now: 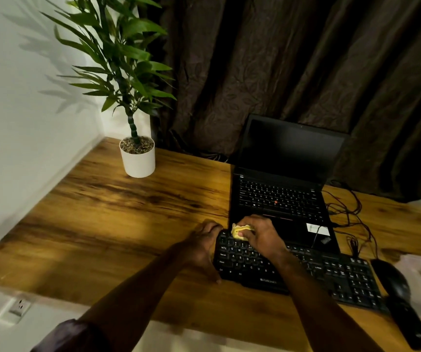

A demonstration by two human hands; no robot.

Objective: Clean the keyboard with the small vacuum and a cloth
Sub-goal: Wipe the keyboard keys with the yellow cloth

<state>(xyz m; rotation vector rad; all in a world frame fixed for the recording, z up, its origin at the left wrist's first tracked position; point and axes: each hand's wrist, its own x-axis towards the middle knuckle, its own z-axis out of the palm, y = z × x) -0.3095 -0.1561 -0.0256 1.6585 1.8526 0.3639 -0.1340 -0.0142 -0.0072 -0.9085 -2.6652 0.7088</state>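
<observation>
A black external keyboard (331,275) lies on the wooden desk (117,219) in front of a laptop. My right hand (260,236) grips a bunched yellow cloth (238,231) and presses it on the keyboard's top left keys. My left hand (205,247) clasps the keyboard's left end, fingers curled over the far corner and thumb at the near edge. A dark wand-shaped device (405,306), which may be the small vacuum, lies at the keyboard's right end.
An open black laptop (280,196) with a dark screen stands just behind the keyboard. Black cables (351,214) trail to its right. A potted plant (138,158) stands at the back left. Dark curtains hang behind the desk.
</observation>
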